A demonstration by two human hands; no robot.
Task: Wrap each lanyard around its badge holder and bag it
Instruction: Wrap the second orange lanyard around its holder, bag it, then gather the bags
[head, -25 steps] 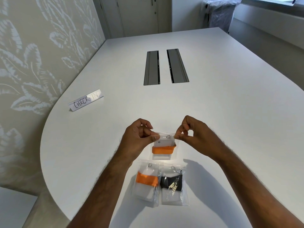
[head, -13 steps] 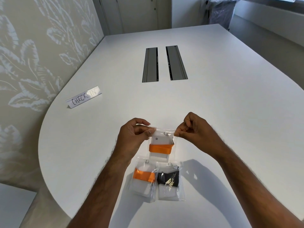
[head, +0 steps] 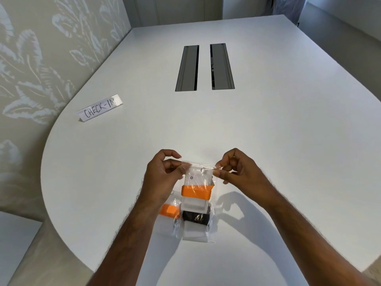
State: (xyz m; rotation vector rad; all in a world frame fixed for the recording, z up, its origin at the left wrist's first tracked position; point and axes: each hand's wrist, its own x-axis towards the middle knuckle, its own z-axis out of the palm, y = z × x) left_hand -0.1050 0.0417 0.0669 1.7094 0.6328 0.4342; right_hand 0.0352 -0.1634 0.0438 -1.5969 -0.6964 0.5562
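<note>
**Ana:** Both hands up at the bag mouth; left hand [head: 165,174] pinches the left end of the clear zip bag [head: 196,182] between thumb and fingers, right hand [head: 237,172] pinches the right end, the strip of the seal stretched between them.

**Ben:** And the cargo's inside; a white badge holder [head: 195,200] with an orange lanyard [head: 195,193] banded round its middle, metal clip up near the seal; the bag hangs above the table [head: 268,131], clear of it as far as I can judge.

**Ana:** Two more finished bags lie just beneath; one with an orange wrap [head: 170,211] half under the left wrist, one with a black wrap [head: 195,218] beside it; so I'd call this the closing of the third.

**Ben:** Risk, though; that clip sits right by the zip line; if it catches between the tracks the seal won't run shut.

**Ana:** Agreed; and thin film pulled taut could slip out of a pinch, or seal only in part; then the holder could slide out when the bag is laid down.

**Ben:** Check-in sign [head: 100,108] far left; well apart from all this.
</note>
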